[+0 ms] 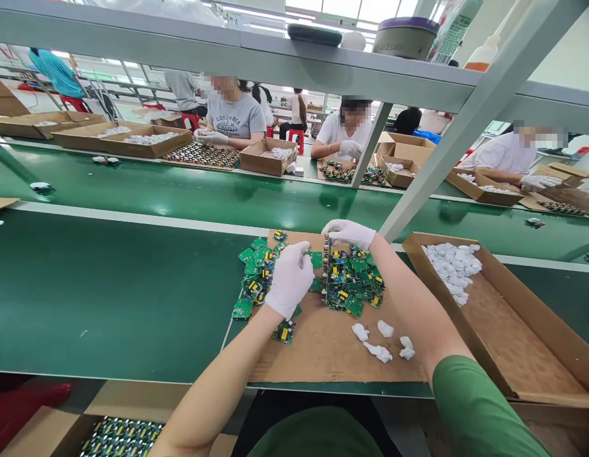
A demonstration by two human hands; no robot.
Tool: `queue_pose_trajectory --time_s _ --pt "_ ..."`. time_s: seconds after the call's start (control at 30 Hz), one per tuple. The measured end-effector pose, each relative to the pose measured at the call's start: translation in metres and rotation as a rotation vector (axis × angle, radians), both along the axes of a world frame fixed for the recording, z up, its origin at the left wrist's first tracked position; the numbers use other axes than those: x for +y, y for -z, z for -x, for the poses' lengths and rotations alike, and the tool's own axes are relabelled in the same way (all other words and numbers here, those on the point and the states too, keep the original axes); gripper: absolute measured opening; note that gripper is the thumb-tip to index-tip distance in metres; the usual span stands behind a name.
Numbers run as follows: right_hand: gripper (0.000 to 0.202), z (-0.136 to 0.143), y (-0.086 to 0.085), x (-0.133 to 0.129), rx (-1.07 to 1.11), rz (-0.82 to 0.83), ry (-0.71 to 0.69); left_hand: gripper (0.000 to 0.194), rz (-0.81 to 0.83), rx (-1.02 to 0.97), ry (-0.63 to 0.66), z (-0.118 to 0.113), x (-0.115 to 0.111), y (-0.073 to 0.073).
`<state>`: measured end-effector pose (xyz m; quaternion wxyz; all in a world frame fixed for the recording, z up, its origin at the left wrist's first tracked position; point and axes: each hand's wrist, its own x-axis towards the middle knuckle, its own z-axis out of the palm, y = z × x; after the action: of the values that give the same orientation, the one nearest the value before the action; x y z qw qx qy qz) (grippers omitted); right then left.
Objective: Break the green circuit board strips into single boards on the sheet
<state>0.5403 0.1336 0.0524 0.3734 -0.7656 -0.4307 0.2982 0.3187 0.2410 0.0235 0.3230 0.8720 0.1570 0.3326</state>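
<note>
Circuit boards (355, 279) in two heaps, one on either side of an upright strip (325, 273)

The right hand (349, 233), in a white glove, is closed on the far end of the strip, which stands on edge and is seen nearly end-on, its face lined with small components. The left hand (291, 279), gloved too, has its fingers curled beside a small green board (316, 259); whether it grips that board I cannot tell. The left heap (252, 270) lies partly behind this hand and spills past the edge of a brown cardboard sheet (318, 355) onto the green table (113, 285). The other heap sits on the sheet, just right of the strip and below the right hand. One loose board (284, 331) rests near the left wrist.

Four crumpled white pieces (378, 351) lie on the sheet near the right forearm. Beyond that arm, a shallow cardboard box (537, 336) holds a pile of similar white pieces (451, 268) at its far end. Below the table edge at left, more boards (120, 438) show in rows. Across the way, gloved co-workers (237, 114) sit behind open boxes (266, 158). Overhead, a grey shelf (323, 66) carries a purple-lidded tin (403, 39).
</note>
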Motion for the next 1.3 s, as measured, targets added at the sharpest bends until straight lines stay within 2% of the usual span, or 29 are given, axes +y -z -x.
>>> queue_pose_trajectory --time_s 0.1,0.17,0.3,0.4,0.47,0.57,0.67,0.73,0.8,0.87,0.93,1.03,1.1,1.17,1.3 --pt "0.038 0.008 -0.019 -0.012 0.059 -0.161 -0.041 0.032 0.075 -0.008 -0.027 0.002 -0.001 -0.002" --pt "0.039 0.016 -0.034 -0.021 0.066 -0.243 -0.057 0.031 0.114 0.013 -0.002 0.001 -0.004 0.000" --pt "0.025 0.040 -0.067 -0.040 -0.013 -0.335 -0.131 0.035 0.170 0.072 0.133 -0.004 -0.013 0.007" --pt "0.015 0.062 -0.088 -0.051 -0.147 -0.367 -0.183 0.031 0.200 0.096 0.271 -0.003 -0.016 0.003" --pt "0.012 0.075 -0.098 -0.052 -0.222 -0.388 -0.133 0.030 0.228 0.084 0.342 0.002 -0.016 -0.004" --pt "0.011 0.088 -0.104 -0.046 -0.320 -0.431 0.050 0.038 0.306 0.066 0.469 0.012 -0.016 -0.018" --pt "0.018 0.090 -0.099 -0.038 -0.310 -0.439 0.199 0.033 0.565 0.133 0.652 0.020 -0.017 -0.027" --pt "0.033 0.086 -0.092 -0.036 -0.209 -0.392 0.163 0.030 0.708 0.180 0.680 0.021 -0.015 -0.030" --pt "0.042 0.083 -0.083 -0.037 -0.145 -0.339 0.084 0.029 0.731 0.212 0.657 0.021 -0.012 -0.030" --pt "0.037 0.082 -0.073 -0.038 -0.207 -0.320 0.088 0.030 0.727 0.253 0.638 0.021 -0.009 -0.031" --pt "0.030 0.085 -0.064 -0.038 -0.381 -0.314 0.194 0.030 0.728 0.279 0.592 0.020 -0.007 -0.032" --pt "0.030 0.090 -0.050 -0.033 -0.696 -0.218 0.357 0.028 0.748 0.279 0.509 0.020 -0.007 -0.034" --pt "0.033 0.090 -0.040 -0.031 -0.804 -0.132 0.398 0.026 0.772 0.276 0.482 0.019 -0.007 -0.034" --pt "0.035 0.088 -0.029 -0.032 -0.794 -0.069 0.375 0.026 0.800 0.264 0.471 0.019 -0.006 -0.034" --pt "0.037 0.081 -0.014 -0.040 -0.632 -0.005 0.264 0.028 0.834 0.218 0.484 0.018 -0.002 -0.034"
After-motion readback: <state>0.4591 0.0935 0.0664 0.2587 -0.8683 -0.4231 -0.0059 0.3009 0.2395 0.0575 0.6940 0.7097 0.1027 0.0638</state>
